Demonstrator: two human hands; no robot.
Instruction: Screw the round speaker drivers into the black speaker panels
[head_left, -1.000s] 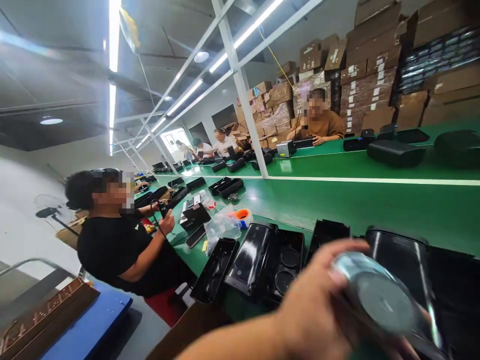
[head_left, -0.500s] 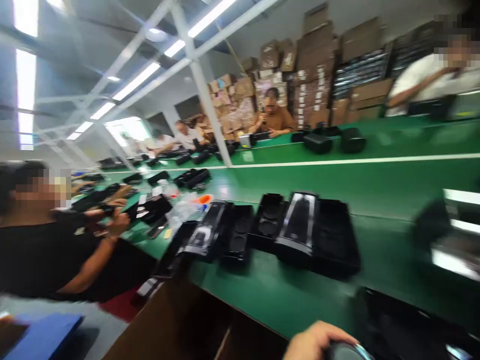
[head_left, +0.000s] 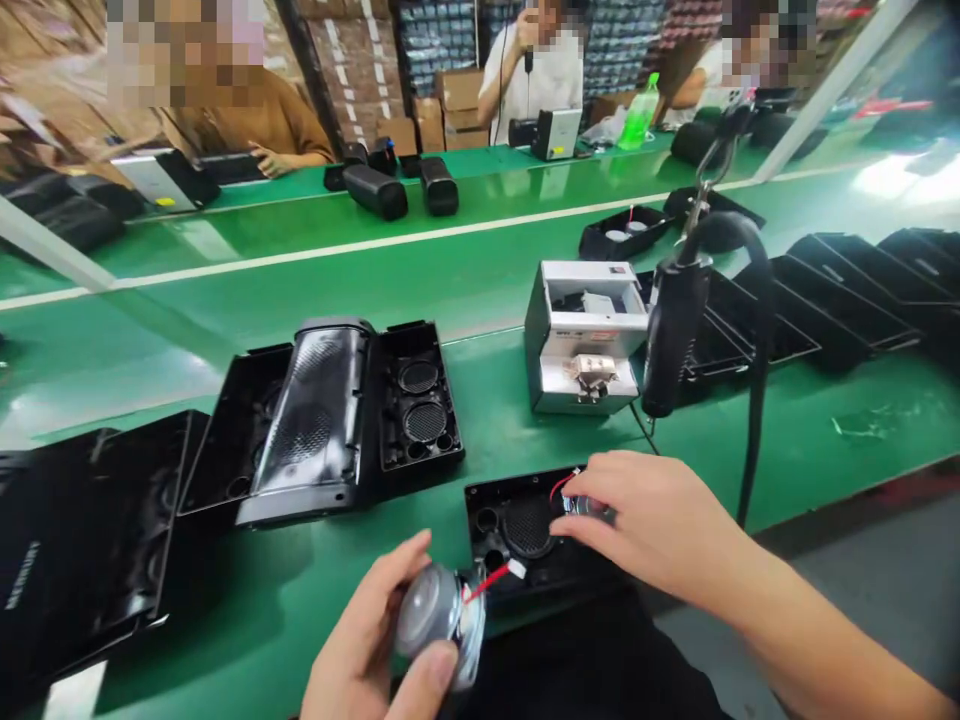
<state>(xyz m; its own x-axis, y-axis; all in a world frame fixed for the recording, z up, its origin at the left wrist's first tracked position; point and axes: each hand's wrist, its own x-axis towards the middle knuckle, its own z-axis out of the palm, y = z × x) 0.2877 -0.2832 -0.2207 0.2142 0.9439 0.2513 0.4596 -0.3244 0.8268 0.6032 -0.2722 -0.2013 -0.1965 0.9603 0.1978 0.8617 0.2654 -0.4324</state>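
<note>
My left hand is closed around a round speaker driver, its back turned up and a red wire with a white plug sticking out. Above the right part of a black speaker housing, my right hand pinches a second speaker driver, mostly covered by my fingers. A red wire shows beside it too. The housing lies open on the green bench in front of me, with a round mesh grille inside. Whether the second driver touches the housing, I cannot tell.
More black housings lie to the left, and others stand in a row at right. A silver screw feeder box stands behind my work, with a hanging electric screwdriver beside it. Co-workers sit across the green bench.
The view has swung right and down from the bench's left side to my own place. Both hands now show, each with a driver; before, one hand with a round part showed at the bottom edge.
</note>
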